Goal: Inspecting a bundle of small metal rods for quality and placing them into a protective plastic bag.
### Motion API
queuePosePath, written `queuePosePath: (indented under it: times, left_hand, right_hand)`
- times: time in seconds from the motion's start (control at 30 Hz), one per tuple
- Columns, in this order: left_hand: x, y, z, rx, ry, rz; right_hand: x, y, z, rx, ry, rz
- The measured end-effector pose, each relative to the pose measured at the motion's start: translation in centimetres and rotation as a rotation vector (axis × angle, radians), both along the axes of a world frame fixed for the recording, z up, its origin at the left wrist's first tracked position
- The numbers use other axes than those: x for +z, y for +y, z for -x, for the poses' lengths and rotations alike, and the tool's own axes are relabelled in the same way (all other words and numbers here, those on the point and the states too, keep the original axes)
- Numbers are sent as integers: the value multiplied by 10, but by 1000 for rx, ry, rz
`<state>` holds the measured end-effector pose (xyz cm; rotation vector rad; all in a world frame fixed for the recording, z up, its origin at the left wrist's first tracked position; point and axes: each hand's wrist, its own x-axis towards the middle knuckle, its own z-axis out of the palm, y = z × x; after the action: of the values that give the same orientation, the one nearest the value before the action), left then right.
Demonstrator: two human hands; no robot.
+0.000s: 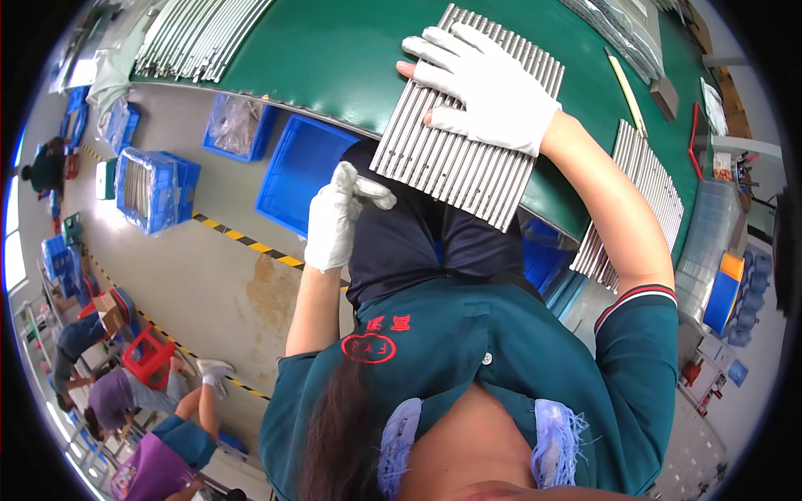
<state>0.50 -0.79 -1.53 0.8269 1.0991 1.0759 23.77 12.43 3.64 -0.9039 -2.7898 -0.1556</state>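
Slim metal rods (451, 171) lie side by side in a flat row on the green table (326, 54), their near ends reaching past its edge above my lap. Across this row my right hand (489, 92) is spread flat in a white glove, thumb apart from the fingers. Two of its fingertips show bare through the glove. My left hand (338, 213), also in a white glove, hangs off the table to the left of the rods and touches none of them. Its fingers are curled together; whatever may be inside is hidden.
More rods lie at the table's far left (200, 37) and by my right arm (647, 184). A yellow stick (625, 90) and a grey block (665, 98) are nearby. Blue bins (280, 179) stand below the left edge. Several people sit farther left.
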Motion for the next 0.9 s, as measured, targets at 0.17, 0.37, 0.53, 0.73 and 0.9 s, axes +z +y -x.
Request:
queuePosePath:
  times: [0.17,0.37,0.53,0.73,0.9]
  left_hand:
    - [4,-3,7,81,-43,19]
    - [11,6,20,153,-68,-92]
    - [28,15,16,306,151,-378]
    - [66,52,-23,-64,1080,-861]
    - [62,71,-51,-73,1280,-933]
  right_hand:
    - [3,-7,-11,10,30,37]
    - [5,-17,-26,-10,38,27]
    - [6,-21,-38,4,65,42]
    - [12,-35,-70,-65,91,113]
    - [35,-23,-146,-600,58,-23]
